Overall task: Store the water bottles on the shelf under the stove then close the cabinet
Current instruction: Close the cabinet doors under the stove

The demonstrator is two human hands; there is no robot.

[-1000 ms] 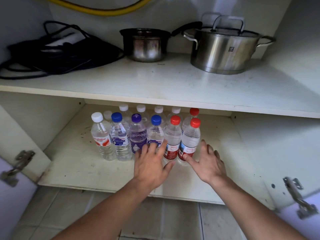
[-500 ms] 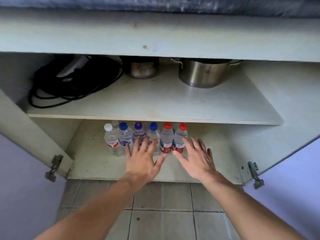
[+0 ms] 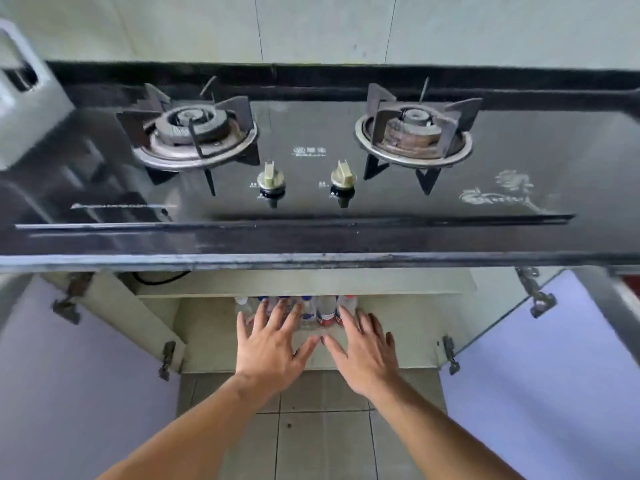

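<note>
Bottles all parked, doors not shut yet. Landmark: stove [image 3: 311, 161], two burners, sits on the dark bench [image 3: 311, 244] across the top.

Below-left of stove: left cabinet door [image 3: 62, 375] swung wide open, hinges showing. Needs swinging in.

Directly under stove: lower shelf [image 3: 207, 341] holds the water bottles [image 3: 323, 311] in a tight row at the back, upright, caps mixed white, blue and red, partly hidden by the upper shelf edge [image 3: 304, 289]. Packed close, likely so they all fit clear of the doors.

In front of the bottles: left hand [image 3: 273, 344], fingers spread flat and released, gripping nothing; fingertips overlap the bottles in view, contact cannot tell. Just beside it, right hand [image 3: 363, 351], same pose, fingers straight and released, empty. Thumbs nearly meet. Looks like a final push or steadying of the row, by my read.

Below-right of stove: right cabinet door [image 3: 554, 375] also wide open.

Judgement: storing done; closing both doors remains.
</note>
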